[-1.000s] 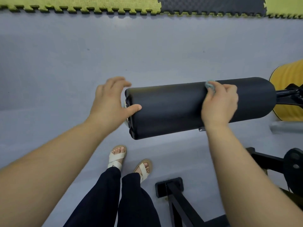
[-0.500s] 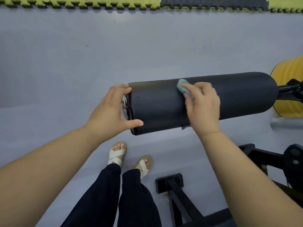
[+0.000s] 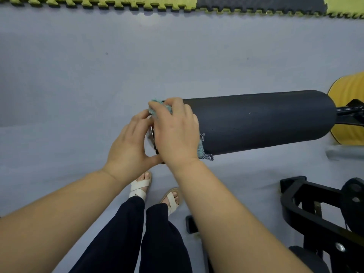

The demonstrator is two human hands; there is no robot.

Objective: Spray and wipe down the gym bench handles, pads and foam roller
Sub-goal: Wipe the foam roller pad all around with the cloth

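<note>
One foam roller [image 3: 260,121], one cloth [image 3: 156,104]: right hand [image 3: 175,133] clamps cloth on its free end; left hand [image 3: 128,146] apparently grips there too; open floor [image 3: 78,75] beyond.

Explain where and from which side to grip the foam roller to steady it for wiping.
Grip the foam roller at its free left end, coming from the left: it lies level with its right end mounted on the black bar, so only that end is open.

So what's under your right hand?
A teal cloth peeks out beyond the fingers and below the palm of the right hand, on the foam roller. Its middle is covered.
</note>
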